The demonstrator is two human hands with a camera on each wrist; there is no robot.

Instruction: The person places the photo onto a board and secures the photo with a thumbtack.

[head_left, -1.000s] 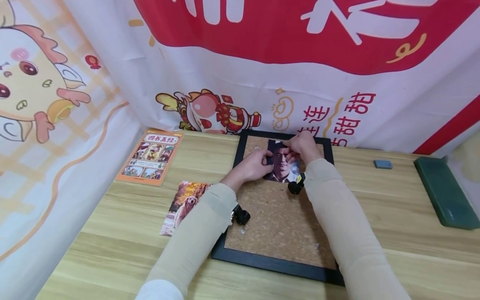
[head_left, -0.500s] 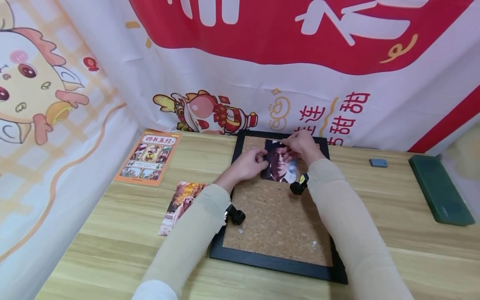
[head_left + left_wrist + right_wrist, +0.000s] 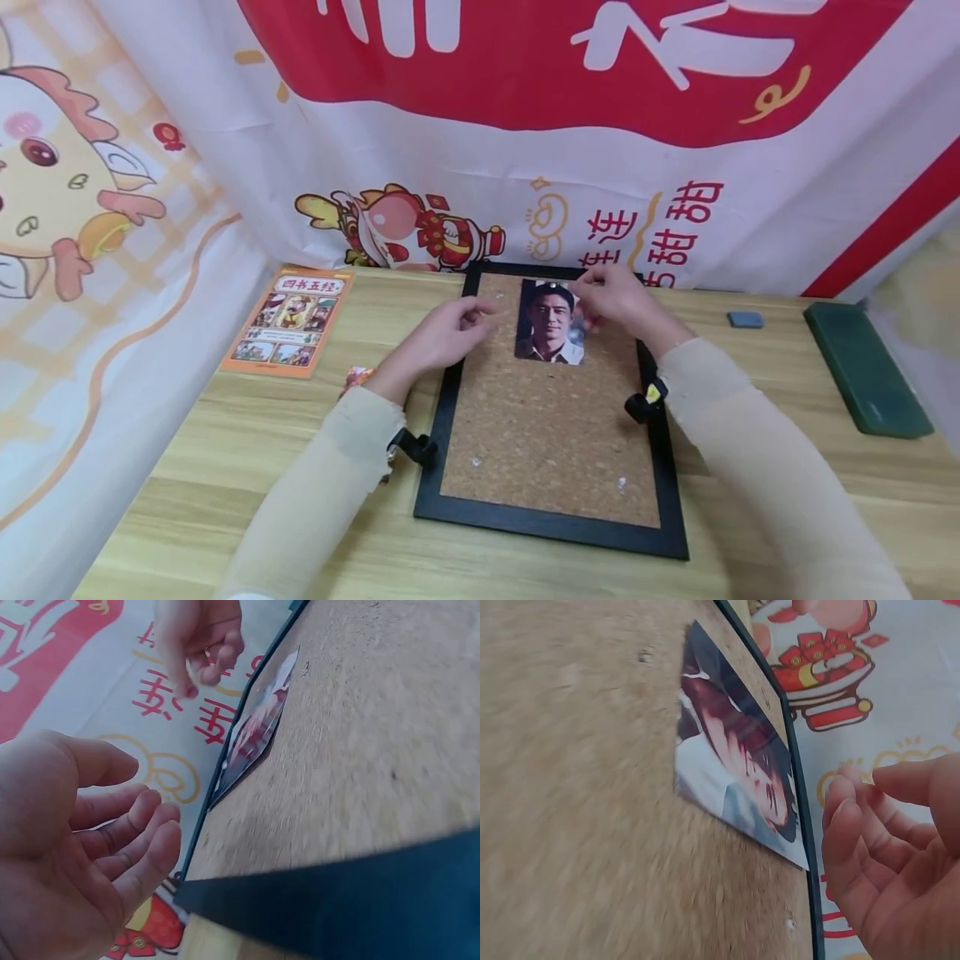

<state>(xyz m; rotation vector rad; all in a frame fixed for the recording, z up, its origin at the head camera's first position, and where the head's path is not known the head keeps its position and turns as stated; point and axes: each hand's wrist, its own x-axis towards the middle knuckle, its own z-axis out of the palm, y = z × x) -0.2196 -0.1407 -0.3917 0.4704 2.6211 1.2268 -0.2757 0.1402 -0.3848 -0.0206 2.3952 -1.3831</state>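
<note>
Your left grip [image 3: 447, 333] and right grip [image 3: 622, 302]: both released, empty. Portrait photo [image 3: 551, 323] lies between them on the corkboard [image 3: 551, 433]; white dot [image 3: 553, 286] near its top, perhaps a pin securing it.

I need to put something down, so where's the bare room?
Bare table lies between the right sleeve and green block, and between the left sleeve and the near edge of the orange booklet. The corkboard is mostly bare below the portrait photo. Its top is crowded: left hand and right hand flank that photo.
</note>
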